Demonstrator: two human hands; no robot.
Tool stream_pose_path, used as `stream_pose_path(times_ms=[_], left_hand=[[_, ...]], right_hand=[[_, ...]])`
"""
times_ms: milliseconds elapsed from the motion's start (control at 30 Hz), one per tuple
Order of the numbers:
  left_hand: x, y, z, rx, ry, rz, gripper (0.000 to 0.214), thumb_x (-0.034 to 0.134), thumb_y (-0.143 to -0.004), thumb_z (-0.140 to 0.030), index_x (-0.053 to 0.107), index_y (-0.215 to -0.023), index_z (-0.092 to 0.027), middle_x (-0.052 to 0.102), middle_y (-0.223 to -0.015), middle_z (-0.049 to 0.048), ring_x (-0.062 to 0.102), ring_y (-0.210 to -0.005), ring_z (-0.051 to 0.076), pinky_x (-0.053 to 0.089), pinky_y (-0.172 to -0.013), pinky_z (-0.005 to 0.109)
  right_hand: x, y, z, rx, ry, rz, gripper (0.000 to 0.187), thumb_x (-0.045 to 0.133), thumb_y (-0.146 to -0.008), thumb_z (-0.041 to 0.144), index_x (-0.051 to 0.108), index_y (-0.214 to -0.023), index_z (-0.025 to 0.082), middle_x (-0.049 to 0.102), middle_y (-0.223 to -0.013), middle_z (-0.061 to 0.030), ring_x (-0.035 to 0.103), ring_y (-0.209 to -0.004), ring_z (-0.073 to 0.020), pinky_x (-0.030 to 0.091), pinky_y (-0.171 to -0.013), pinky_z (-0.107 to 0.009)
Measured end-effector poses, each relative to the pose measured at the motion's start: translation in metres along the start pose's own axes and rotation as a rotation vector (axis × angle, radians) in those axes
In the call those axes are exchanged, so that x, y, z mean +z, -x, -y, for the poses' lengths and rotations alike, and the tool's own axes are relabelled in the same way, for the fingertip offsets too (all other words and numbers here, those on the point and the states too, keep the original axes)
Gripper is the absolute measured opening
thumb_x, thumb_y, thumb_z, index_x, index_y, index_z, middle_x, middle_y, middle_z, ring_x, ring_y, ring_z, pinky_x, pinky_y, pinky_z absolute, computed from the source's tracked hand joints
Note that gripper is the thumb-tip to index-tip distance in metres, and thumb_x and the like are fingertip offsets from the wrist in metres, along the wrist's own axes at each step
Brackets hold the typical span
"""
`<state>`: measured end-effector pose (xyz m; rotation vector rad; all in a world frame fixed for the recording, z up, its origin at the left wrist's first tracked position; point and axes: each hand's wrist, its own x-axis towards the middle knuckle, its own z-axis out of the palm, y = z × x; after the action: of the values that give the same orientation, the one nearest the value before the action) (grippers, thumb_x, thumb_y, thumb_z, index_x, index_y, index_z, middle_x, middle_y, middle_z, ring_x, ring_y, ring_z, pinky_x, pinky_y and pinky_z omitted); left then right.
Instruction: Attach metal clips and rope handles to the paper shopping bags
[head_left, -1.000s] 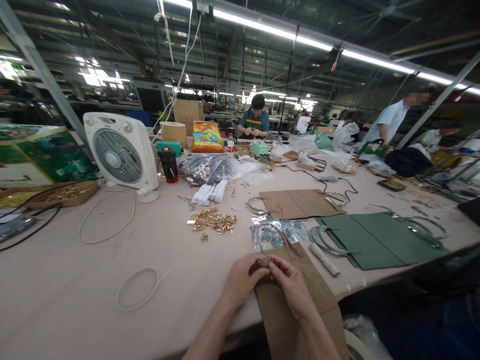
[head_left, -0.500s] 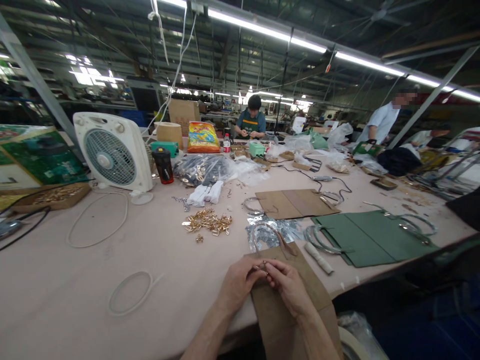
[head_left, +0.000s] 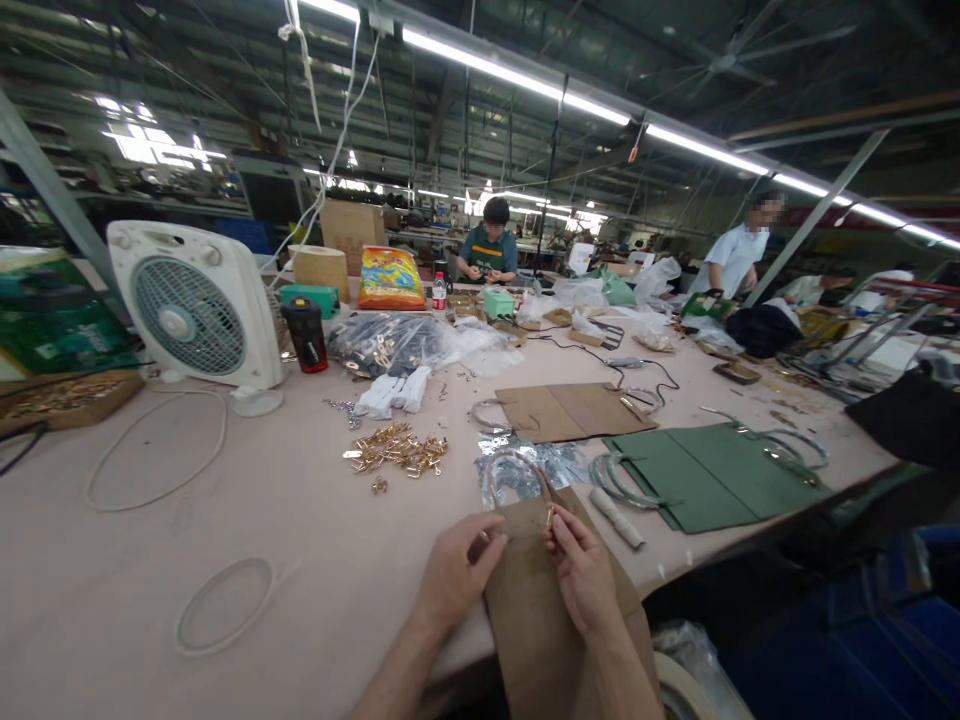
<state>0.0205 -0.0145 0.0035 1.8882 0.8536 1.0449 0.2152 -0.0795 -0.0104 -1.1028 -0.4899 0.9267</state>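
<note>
A brown leather bag panel [head_left: 540, 610] hangs over the near table edge, its wrapped handle [head_left: 517, 470] curving up behind it. My left hand [head_left: 454, 575] rests on the panel's top left corner, fingers curled in a pinch on something too small to make out. My right hand [head_left: 581, 570] is on the panel's top edge and pinches a small gold metal clasp [head_left: 550, 516] upright between thumb and finger. A heap of gold clasps [head_left: 397, 450] lies farther out on the table.
A white fan [head_left: 195, 310], a black cup [head_left: 306, 335], bagged hardware [head_left: 390, 340], a brown panel [head_left: 570, 410] and green panels [head_left: 705, 475] lie on the pink table [head_left: 315, 520]. White cord loops [head_left: 217, 600] lie left. A person in green [head_left: 487, 250] sits opposite; another in white [head_left: 735, 260] stands right.
My hands were pinched together on the clasp at the panel's top edge; now they have parted, the right hand holding the clasp. The view has shifted rightwards.
</note>
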Motion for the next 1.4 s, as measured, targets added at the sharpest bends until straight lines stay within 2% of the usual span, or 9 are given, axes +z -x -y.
stream_pose_path(times_ms=[100, 267, 600, 833, 1000, 1100, 1167, 1267, 1400], left_hand=[[0.002, 0.001, -0.003, 0.064, 0.011, 0.034, 0.022, 0.068, -0.094, -0.027, 0.074, -0.116, -0.025, 0.076, -0.106, 0.0032, 0.069, -0.084, 0.016, 0.055, -0.077, 0.026], [0.002, 0.0, -0.002, 0.105, 0.002, 0.04, 0.016, 0.069, -0.095, -0.023, 0.075, -0.11, -0.026, 0.076, -0.1, 0.0014, 0.069, -0.089, 0.016, 0.053, -0.083, 0.026], [0.003, 0.0, 0.004, 0.112, -0.007, 0.024, 0.008, 0.068, -0.097, -0.025, 0.076, -0.098, -0.025, 0.075, -0.095, 0.001, 0.07, -0.088, 0.017, 0.053, -0.081, 0.027], [0.004, 0.0, 0.004, 0.17, -0.04, 0.042, 0.018, 0.058, -0.102, -0.029, 0.075, -0.099, -0.026, 0.076, -0.097, 0.0026, 0.071, -0.089, 0.018, 0.055, -0.082, 0.029], [0.003, -0.001, 0.004, 0.038, -0.025, 0.014, 0.021, 0.059, -0.101, -0.037, 0.072, -0.114, -0.027, 0.078, -0.104, 0.0029, 0.074, -0.093, 0.02, 0.058, -0.084, 0.031], [0.001, 0.0, 0.01, -0.097, 0.012, -0.154, 0.03, 0.061, -0.098, -0.038, 0.064, -0.125, -0.025, 0.077, -0.095, 0.0015, 0.074, -0.081, 0.02, 0.06, -0.077, 0.032], [0.0, -0.003, 0.012, -0.127, -0.038, -0.313, 0.037, 0.062, -0.095, -0.032, 0.059, -0.131, -0.024, 0.076, -0.102, 0.003, 0.072, -0.081, 0.021, 0.061, -0.076, 0.035], [-0.001, -0.016, 0.008, 0.032, -0.259, -0.416, 0.04, 0.059, -0.09, -0.016, 0.062, -0.129, -0.024, 0.071, -0.122, 0.0077, 0.068, -0.107, 0.027, 0.057, -0.096, 0.045], [0.007, -0.051, -0.014, 0.347, -0.414, -0.129, 0.04, 0.051, -0.092, -0.004, 0.07, -0.119, -0.026, 0.071, -0.123, 0.0067, 0.061, -0.118, 0.027, 0.051, -0.106, 0.048]], right_hand=[[0.003, 0.004, -0.005, 0.04, 0.041, 0.08, 0.04, 0.092, -0.074, 0.043, 0.081, -0.106, 0.023, 0.074, -0.09, -0.003, 0.064, -0.076, -0.0152, 0.054, -0.07, -0.025], [0.018, 0.012, -0.012, 0.075, 0.056, 0.152, 0.038, 0.091, -0.074, 0.043, 0.081, -0.103, 0.02, 0.073, -0.086, -0.0037, 0.063, -0.074, -0.0149, 0.053, -0.069, -0.026], [0.044, 0.025, -0.016, 0.106, -0.063, 0.049, 0.038, 0.096, -0.064, 0.044, 0.08, -0.087, 0.019, 0.067, -0.077, -0.0006, 0.054, -0.064, -0.0101, 0.046, -0.057, -0.02], [0.05, 0.027, -0.018, 0.095, -0.098, 0.029, 0.036, 0.095, -0.065, 0.043, 0.078, -0.085, 0.018, 0.066, -0.075, -0.0007, 0.054, -0.064, -0.0111, 0.044, -0.057, -0.022], [0.025, 0.018, -0.008, -0.119, 0.204, -0.013, 0.036, 0.08, -0.082, 0.051, 0.075, -0.1, 0.02, 0.068, -0.079, -0.0014, 0.059, -0.071, -0.0166, 0.049, -0.068, -0.029], [-0.008, 0.009, 0.006, -0.223, 0.473, -0.083, 0.037, 0.07, -0.088, 0.054, 0.072, -0.105, 0.022, 0.072, -0.088, -0.0032, 0.065, -0.082, -0.0213, 0.051, -0.077, -0.032], [-0.028, 0.001, 0.014, -0.25, 0.583, -0.084, 0.037, 0.069, -0.088, 0.056, 0.071, -0.104, 0.022, 0.074, -0.094, -0.0047, 0.067, -0.088, -0.0238, 0.052, -0.082, -0.034], [-0.049, -0.011, 0.022, -0.241, 0.643, -0.041, 0.038, 0.07, -0.085, 0.057, 0.071, -0.1, 0.022, 0.075, -0.09, -0.0055, 0.068, -0.081, -0.0246, 0.052, -0.078, -0.036], [-0.053, -0.021, 0.023, -0.207, 0.602, -0.033, 0.037, 0.072, -0.083, 0.057, 0.071, -0.095, 0.022, 0.072, -0.077, -0.0038, 0.065, -0.067, -0.0233, 0.051, -0.066, -0.035]])
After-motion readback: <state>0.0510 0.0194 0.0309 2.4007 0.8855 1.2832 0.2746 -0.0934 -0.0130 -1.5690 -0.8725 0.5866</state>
